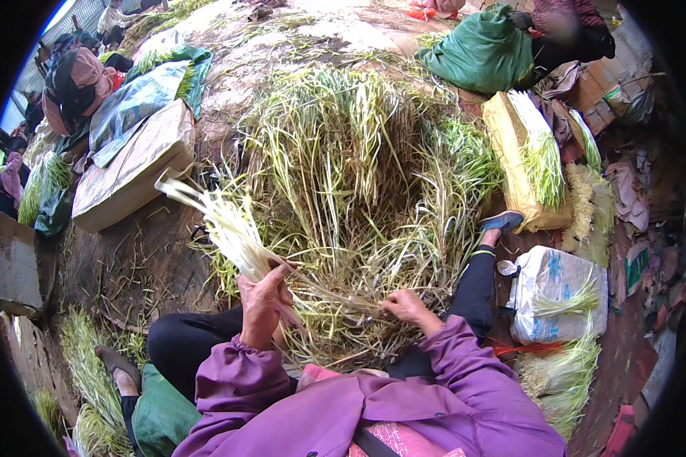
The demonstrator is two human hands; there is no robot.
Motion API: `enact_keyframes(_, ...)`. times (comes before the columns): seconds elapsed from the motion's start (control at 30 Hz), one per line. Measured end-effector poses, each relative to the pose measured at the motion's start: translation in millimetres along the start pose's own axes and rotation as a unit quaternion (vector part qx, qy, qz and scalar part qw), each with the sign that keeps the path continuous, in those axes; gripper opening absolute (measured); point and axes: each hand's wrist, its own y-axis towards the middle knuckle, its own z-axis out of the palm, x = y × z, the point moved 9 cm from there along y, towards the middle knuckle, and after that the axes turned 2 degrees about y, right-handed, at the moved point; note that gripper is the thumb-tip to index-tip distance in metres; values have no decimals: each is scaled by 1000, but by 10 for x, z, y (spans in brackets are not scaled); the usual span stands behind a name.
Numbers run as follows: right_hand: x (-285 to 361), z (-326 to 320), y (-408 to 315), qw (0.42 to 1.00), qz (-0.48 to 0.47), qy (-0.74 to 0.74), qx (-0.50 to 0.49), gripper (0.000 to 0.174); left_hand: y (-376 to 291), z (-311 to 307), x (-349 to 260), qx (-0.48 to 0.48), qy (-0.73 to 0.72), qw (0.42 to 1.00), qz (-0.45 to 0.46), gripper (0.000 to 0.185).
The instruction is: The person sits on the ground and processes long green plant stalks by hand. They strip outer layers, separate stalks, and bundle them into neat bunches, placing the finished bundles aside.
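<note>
My left hand (263, 300) grips a bundle of pale, blanched leafy stalks (234, 231) that look like chives or garlic shoots. The bundle's broad ends point up and to the left. From it, thin strands (337, 297) run across to my right hand (409, 308), whose fingers are pinched on their far end. Under and beyond both hands lies a large heap of green and yellowed stalks (326, 154), with dry, tangled waste nearest my lap.
A white wrapped block (554, 297) with a few shoots on top stands at right, near trimmed bundles (566, 371). Further up is a yellow wrapped block (520, 165). A pale wrapped block (137, 168) sits at left. Other people work around a green sack (480, 54) and at upper left.
</note>
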Motion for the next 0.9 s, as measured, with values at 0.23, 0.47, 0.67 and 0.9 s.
enact_keyframes(0.23,1481,-783,-493,911,-322,223,-131,50,-20,99,56,24,8,1000,-12,14)
enact_keyframes(0.47,1654,-134,-542,923,-307,225,-61,28,59,-75,22,-39,-94,995,-17,22)
enact_keyframes(0.67,1892,-288,-593,951,-259,166,-18,29,-86,186,576,42,-14,993,-112,25)
enact_keyframes(0.9,1819,-251,-798,915,-298,260,-82,29,-61,29,221,-4,-50,999,1,19)
